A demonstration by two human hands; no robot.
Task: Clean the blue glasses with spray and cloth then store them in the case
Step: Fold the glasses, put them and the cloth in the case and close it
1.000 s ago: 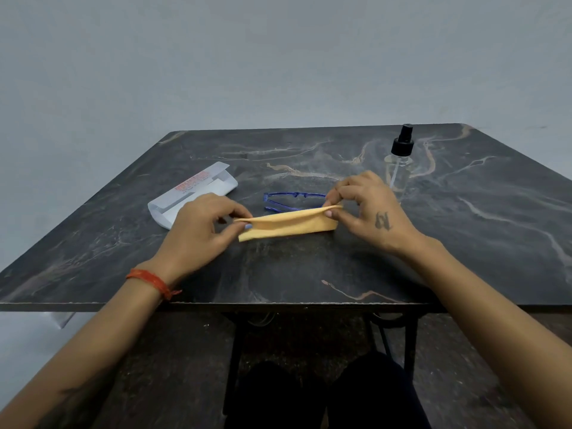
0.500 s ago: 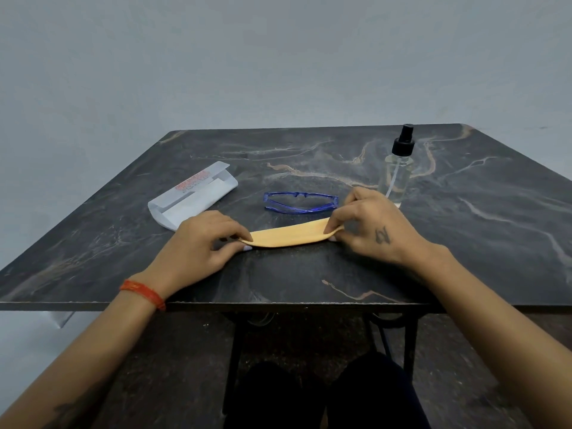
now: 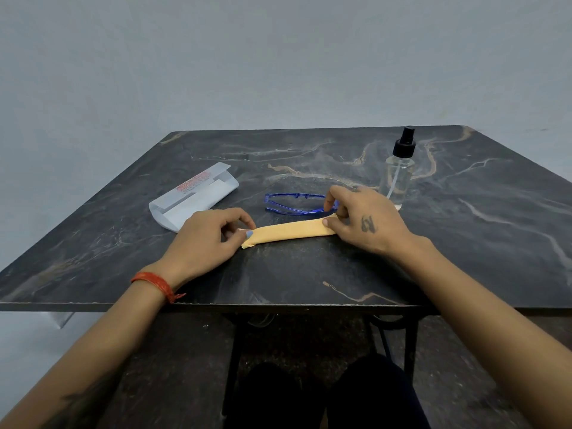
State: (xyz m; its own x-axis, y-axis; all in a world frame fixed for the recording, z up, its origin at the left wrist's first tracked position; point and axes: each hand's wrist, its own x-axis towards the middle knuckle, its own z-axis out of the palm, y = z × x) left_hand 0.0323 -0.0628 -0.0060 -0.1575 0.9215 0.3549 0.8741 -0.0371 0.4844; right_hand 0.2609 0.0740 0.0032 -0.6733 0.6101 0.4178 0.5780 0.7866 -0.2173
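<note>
cloth [image 3: 291, 231] ends pinched, glasses [image 3: 294, 204] just behind.

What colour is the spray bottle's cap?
Black; the spray bottle body is clear, in the head view.

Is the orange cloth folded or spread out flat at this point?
Folded. The orange cloth lies on the table as a narrow strip, its ends pinched by the left hand and right hand.

Bare forearms; an orange wristband [image 3: 156, 284] on the left wrist, a dark tattoo [image 3: 368, 224] on the right hand [image 3: 366, 222], dark trousers [image 3: 325, 397] at lower centre.
</note>
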